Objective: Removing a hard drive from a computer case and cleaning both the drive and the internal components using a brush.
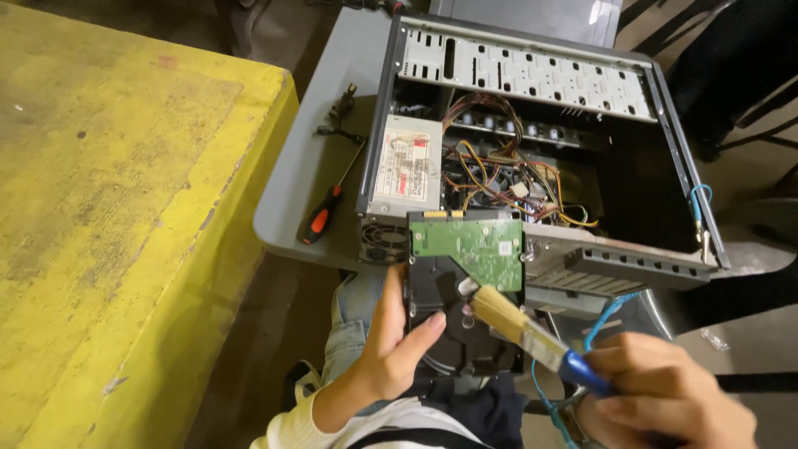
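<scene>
My left hand grips a hard drive from its left side, its underside up with a green circuit board showing. My right hand holds a small paintbrush by its blue handle. The brush's pale bristles rest on the black metal of the drive just below the circuit board. A blue coiled wrist cord runs from my right wrist toward the computer case.
An open desktop computer case lies on a grey table, with a power supply and bundled coloured wires inside. An orange-and-black screwdriver lies left of the case. A worn yellow surface fills the left.
</scene>
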